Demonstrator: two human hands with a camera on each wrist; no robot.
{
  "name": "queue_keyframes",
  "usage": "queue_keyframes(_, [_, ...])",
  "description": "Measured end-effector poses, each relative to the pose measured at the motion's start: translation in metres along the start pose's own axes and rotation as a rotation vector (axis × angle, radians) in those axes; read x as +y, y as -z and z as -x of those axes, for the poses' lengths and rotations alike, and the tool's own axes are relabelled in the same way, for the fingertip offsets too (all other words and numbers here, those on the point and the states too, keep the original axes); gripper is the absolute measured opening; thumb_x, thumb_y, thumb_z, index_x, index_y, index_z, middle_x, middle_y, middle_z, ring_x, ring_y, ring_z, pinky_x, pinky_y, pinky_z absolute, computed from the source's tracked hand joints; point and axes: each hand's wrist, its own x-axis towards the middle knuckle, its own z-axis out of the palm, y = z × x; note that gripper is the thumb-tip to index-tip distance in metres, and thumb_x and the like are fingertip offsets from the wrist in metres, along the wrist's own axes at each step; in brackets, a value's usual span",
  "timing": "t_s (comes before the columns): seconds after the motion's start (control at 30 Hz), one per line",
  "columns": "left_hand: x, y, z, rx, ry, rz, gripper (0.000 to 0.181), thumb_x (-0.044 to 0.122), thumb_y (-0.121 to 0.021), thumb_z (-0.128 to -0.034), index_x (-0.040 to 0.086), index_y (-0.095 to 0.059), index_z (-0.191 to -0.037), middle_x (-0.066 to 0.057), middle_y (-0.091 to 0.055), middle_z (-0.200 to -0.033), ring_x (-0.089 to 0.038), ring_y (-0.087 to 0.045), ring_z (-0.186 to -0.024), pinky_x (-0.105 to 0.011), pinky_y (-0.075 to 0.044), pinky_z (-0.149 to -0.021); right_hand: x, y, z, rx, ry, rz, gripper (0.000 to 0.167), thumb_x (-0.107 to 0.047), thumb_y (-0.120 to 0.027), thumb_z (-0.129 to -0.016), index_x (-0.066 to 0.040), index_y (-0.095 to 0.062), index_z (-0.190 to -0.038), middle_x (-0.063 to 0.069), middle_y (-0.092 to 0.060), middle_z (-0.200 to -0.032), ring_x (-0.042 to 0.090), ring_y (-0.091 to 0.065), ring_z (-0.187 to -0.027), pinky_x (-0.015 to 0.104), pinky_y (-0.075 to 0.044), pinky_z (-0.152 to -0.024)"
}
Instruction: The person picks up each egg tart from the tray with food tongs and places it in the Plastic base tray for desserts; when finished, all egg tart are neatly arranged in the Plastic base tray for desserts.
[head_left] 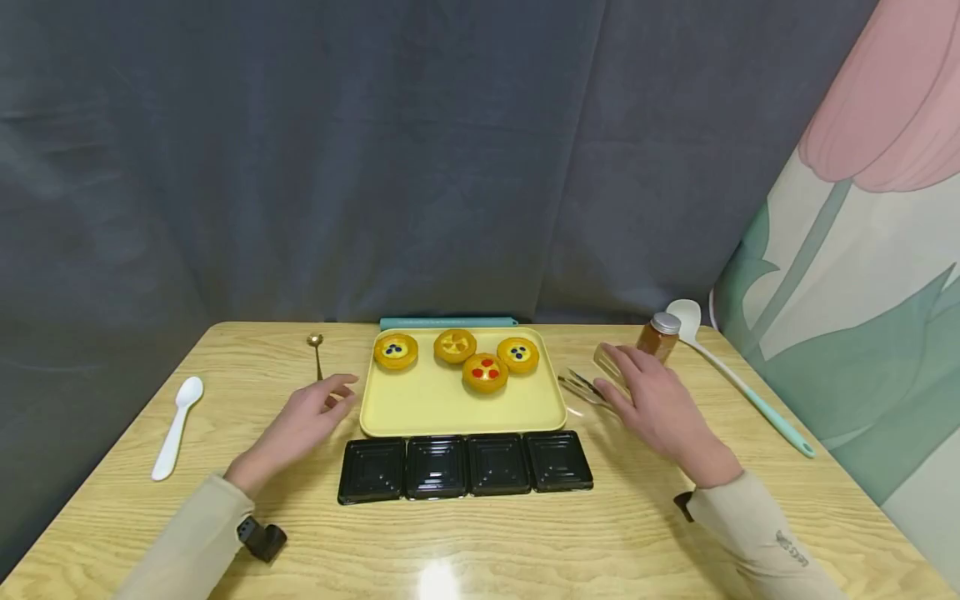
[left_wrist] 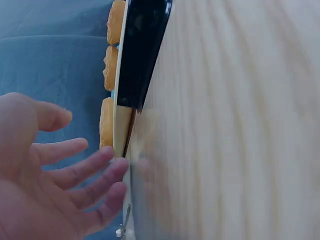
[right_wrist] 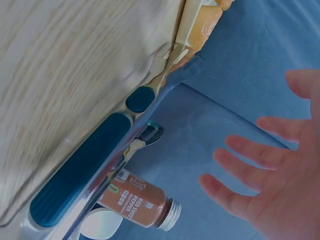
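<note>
My left hand [head_left: 300, 423] hovers beside the left edge of a pale yellow tray [head_left: 420, 408], fingers loosely bent and holding nothing. Several tarts lie on the tray, among them one with red topping [head_left: 485, 372] and one with blue dots [head_left: 395, 352]. On the right, my right hand [head_left: 663, 408] hangs above metal tongs [head_left: 581, 388] with dark teal grips [right_wrist: 82, 170]; its fingers are spread and apart from them in the right wrist view. The hand hides part of the tongs in the head view. In front of the tray stands a row of black square containers [head_left: 436, 468].
A jar of red-brown seasoning [head_left: 657, 335] stands beyond my right hand. Beside it lies a white spoon with a mint handle [head_left: 772, 417]. To the left are a small gold spoon [head_left: 316, 342] and a white spoon [head_left: 174, 433]. A teal strip [head_left: 447, 322] lies behind the tray.
</note>
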Motion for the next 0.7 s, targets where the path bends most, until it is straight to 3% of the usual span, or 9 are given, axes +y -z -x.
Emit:
queue_keyframes(0.13, [-0.002, -0.006, 0.0, -0.051, 0.032, 0.064, 0.043, 0.022, -0.054, -0.1054, -0.003, -0.053, -0.141, -0.016, -0.066, -0.116, -0.031, -0.063, -0.104, -0.051, -0.051, -0.088, -0.004, -0.001, -0.001, 0.031, 0.017, -0.015, 0.053, -0.033, -0.06, -0.102, -0.001, -0.052, -0.144, 0.022, -0.058, -0.13, 0.043, -0.055, -0.12, 0.061, -0.041, -0.099])
queue_keyframes(0.23, [-0.004, -0.01, 0.0, -0.045, 0.057, 0.114, 0.043, 0.021, -0.054, -0.1055, -0.001, -0.052, -0.142, -0.015, -0.065, -0.119, -0.032, -0.062, -0.108, -0.052, -0.05, -0.09, -0.008, -0.002, -0.001, 0.037, 0.025, -0.013, 0.053, -0.03, -0.063, -0.1, -0.001, -0.052, -0.143, 0.021, -0.06, -0.123, 0.041, -0.059, -0.112, 0.059, -0.046, -0.095])
queue_keyframes(0.5, [-0.009, -0.026, -0.002, 0.072, 0.1, 0.201, 0.04, 0.014, -0.057, -0.103, -0.002, -0.056, -0.139, -0.016, -0.066, -0.118, -0.032, -0.061, -0.11, -0.05, -0.048, -0.093, -0.014, -0.005, 0.001, 0.072, 0.046, -0.005, 0.051, -0.025, -0.068, -0.097, -0.003, -0.055, -0.142, 0.018, -0.061, -0.117, 0.038, -0.063, -0.1, 0.056, -0.05, -0.085])
queue_keyframes(0.7, [-0.015, -0.035, -0.003, 0.145, 0.084, 0.21, 0.034, 0.009, -0.061, -0.0999, -0.004, -0.062, -0.132, -0.013, -0.068, -0.115, -0.031, -0.06, -0.11, -0.049, -0.045, -0.096, -0.017, -0.006, 0.002, 0.128, 0.083, -0.004, 0.048, -0.021, -0.071, -0.094, -0.002, -0.06, -0.137, 0.015, -0.062, -0.11, 0.035, -0.063, -0.092, 0.054, -0.052, -0.079])
